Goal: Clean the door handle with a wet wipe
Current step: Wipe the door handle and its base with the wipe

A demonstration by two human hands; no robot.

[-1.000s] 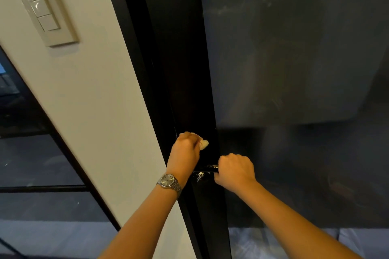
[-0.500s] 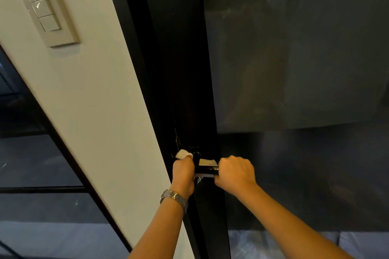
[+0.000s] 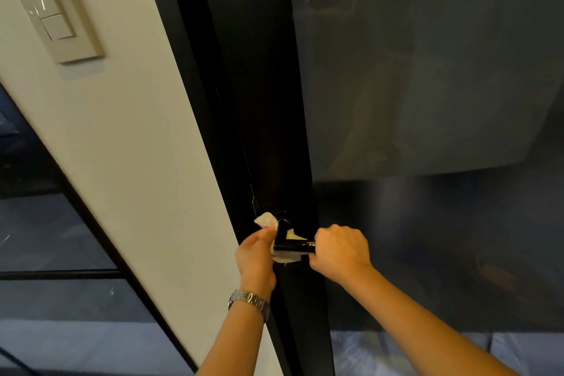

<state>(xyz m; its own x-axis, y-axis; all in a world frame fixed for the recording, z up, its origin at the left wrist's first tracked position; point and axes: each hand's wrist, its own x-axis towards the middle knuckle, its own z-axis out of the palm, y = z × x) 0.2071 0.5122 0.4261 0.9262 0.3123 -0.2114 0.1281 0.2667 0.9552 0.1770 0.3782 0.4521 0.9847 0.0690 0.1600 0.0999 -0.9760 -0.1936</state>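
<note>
A black L-shaped door handle [image 3: 288, 241] sticks out of the dark door frame [image 3: 268, 101] low in the middle of the head view. My left hand [image 3: 254, 256], with a metal watch on the wrist, holds a white wet wipe [image 3: 267, 220] pressed against the handle's bend, with wipe showing above and below the lever. My right hand [image 3: 338, 249] is closed around the free end of the lever, which it hides.
A cream wall strip [image 3: 122, 131] with a light switch panel [image 3: 52, 6] stands left of the door. Dark tinted door glass [image 3: 427, 70] fills the right. More dark glass with black bars [image 3: 58, 273] lies at the lower left.
My left hand dropped from above the handle down to its bend and slid slightly left, so the wipe now wraps around the lever. My right hand kept its grip on the lever's end.
</note>
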